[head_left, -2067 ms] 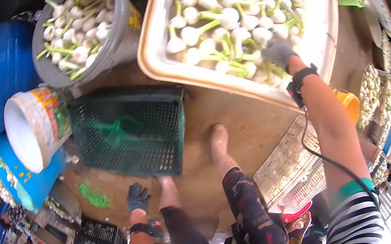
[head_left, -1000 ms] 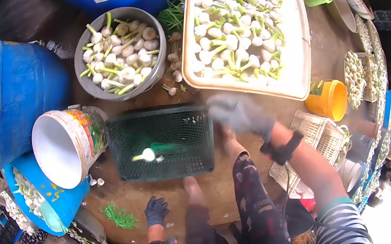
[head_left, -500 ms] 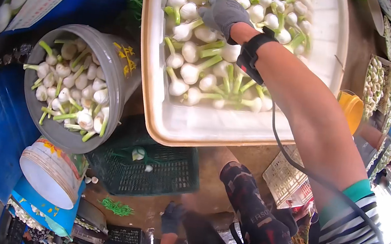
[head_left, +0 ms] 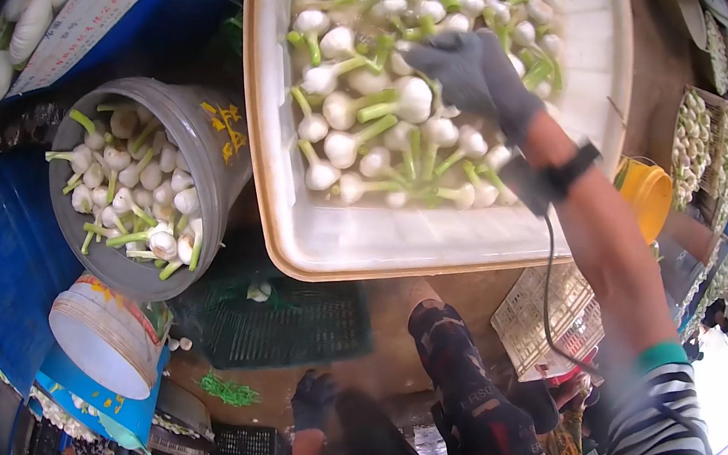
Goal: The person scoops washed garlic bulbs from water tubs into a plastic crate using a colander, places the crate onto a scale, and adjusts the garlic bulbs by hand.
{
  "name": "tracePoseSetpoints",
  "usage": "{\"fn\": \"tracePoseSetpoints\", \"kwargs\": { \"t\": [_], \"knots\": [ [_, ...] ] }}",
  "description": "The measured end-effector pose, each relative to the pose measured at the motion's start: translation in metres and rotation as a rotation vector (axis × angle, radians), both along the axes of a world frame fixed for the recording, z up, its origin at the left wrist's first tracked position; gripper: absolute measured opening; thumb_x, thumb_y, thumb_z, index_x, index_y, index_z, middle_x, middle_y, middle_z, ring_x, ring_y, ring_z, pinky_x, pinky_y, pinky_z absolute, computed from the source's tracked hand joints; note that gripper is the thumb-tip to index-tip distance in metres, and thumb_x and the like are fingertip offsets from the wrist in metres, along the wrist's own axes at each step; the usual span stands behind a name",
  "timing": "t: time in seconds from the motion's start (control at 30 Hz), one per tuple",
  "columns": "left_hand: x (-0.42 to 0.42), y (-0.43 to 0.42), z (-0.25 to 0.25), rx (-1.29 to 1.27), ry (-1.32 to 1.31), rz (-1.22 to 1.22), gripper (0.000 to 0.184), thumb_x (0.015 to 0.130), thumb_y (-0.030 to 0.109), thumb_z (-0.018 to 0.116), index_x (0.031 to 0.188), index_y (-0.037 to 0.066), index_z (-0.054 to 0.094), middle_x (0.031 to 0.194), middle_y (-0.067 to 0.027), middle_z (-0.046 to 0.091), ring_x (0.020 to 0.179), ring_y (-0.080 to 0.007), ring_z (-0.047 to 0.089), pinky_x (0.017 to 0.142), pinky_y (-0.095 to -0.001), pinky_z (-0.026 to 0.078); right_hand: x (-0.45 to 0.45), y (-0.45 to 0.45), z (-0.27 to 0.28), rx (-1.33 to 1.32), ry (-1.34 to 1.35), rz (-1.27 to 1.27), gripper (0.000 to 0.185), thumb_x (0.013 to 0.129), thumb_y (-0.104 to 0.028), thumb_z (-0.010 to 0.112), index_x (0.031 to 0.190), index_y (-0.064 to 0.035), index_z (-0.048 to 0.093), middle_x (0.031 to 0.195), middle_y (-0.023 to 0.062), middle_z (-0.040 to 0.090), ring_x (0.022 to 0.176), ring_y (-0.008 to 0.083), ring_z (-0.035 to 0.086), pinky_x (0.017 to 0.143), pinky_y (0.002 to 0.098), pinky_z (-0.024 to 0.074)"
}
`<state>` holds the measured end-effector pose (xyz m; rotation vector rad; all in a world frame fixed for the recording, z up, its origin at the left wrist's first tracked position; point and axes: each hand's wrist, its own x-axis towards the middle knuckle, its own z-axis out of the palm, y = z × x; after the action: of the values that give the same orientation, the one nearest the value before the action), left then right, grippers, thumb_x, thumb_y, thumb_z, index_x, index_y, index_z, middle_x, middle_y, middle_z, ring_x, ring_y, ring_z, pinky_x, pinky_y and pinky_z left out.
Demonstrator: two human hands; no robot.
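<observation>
My right hand [head_left: 474,75], in a grey glove with a black band at the wrist, reaches low over garlic bulbs with green stems [head_left: 411,101]. They lie in cloudy water in a large white tub [head_left: 409,239]. Motion smears its fingers, which touch or hover just over the bulbs; whether they grip one is unclear. My left hand [head_left: 314,399], in a dark glove, hangs low near my leg, away from the tub. Its fingers are slightly apart and nothing shows in them.
A grey bucket [head_left: 226,180] full of garlic stands left of the tub. Below are a white bucket [head_left: 107,345] and a dark green crate [head_left: 293,334]. A yellow bucket [head_left: 645,200] and a cream crate [head_left: 547,318] are at the right.
My right hand has moved right and slightly down across the bulbs, its forearm shifting with it. My left hand stays low. The view has shifted slightly.
</observation>
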<state>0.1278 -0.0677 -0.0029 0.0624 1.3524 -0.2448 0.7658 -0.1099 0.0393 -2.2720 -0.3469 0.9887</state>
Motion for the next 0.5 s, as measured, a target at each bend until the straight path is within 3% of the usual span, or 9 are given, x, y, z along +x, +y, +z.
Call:
{"fn": "tracePoseSetpoints", "kwargs": {
  "t": [0.03,0.1,0.2,0.3,0.4,0.5],
  "knots": [
    [-0.002,0.003,-0.009,-0.029,-0.055,0.015,0.023,0.087,0.016,0.050,0.110,0.015,0.049,0.096,-0.0067,0.059,0.080,-0.0202,0.058,0.066,-0.0331,0.048,-0.014,-0.024,0.025,0.104,-0.115,0.112,0.018,0.074,-0.009,0.059,0.090,-0.0070,0.067,0.082,0.0074,0.065,0.065,0.0189,0.061,0.056,0.0285,0.0493],
    [0.023,0.007,-0.001,0.050,-0.044,-0.168,0.020,0.087,0.014,0.049,0.107,0.012,0.051,0.093,-0.0063,0.059,0.078,-0.0197,0.058,0.065,-0.0316,0.047,-0.039,-0.067,0.068,0.154,-0.787,0.585,0.032,0.070,-0.001,0.057,0.098,-0.0122,0.066,0.084,0.0056,0.064,0.062,0.0170,0.059,0.053,0.0276,0.0477],
    [-0.011,0.009,-0.030,0.956,-0.486,-1.540,0.018,0.086,0.009,0.046,0.102,0.010,0.054,0.088,-0.0053,0.057,0.077,-0.0197,0.057,0.062,-0.0319,0.047,-0.104,-0.122,0.145,0.074,-0.445,0.384,0.038,0.064,-0.007,0.061,0.102,-0.0104,0.065,0.081,0.0069,0.063,0.060,0.0185,0.058,0.050,0.0273,0.0451],
    [0.030,0.009,0.009,0.367,0.247,-0.849,0.026,0.084,0.027,0.053,0.103,0.011,0.061,0.096,-0.0032,0.059,0.094,-0.0175,0.055,0.079,-0.0321,0.046,-0.171,-0.190,0.159,0.160,-0.362,0.264,0.031,0.073,-0.013,0.058,0.103,-0.0062,0.063,0.077,0.0084,0.062,0.057,0.0210,0.057,0.051,0.0284,0.0444],
    [-0.038,0.029,-0.018,0.551,0.077,-0.972,0.017,0.089,0.013,0.043,0.100,0.012,0.056,0.092,-0.0080,0.058,0.080,-0.0229,0.057,0.066,-0.0353,0.048,-0.227,-0.224,0.151,-0.118,0.417,-0.520,0.030,0.082,-0.020,0.053,0.105,-0.0040,0.062,0.081,0.0132,0.064,0.067,0.0287,0.061,0.060,0.0365,0.0479],
    [-0.084,0.052,-0.026,0.709,-0.191,-0.881,0.015,0.091,0.017,0.043,0.102,0.015,0.053,0.096,-0.0115,0.057,0.080,-0.0278,0.056,0.064,-0.0404,0.047,-0.320,-0.328,0.019,-0.931,0.289,0.078,0.036,0.087,-0.031,0.051,0.107,-0.0029,0.060,0.087,0.0205,0.064,0.082,0.0369,0.062,0.072,0.0447,0.0471]
  ]
}}
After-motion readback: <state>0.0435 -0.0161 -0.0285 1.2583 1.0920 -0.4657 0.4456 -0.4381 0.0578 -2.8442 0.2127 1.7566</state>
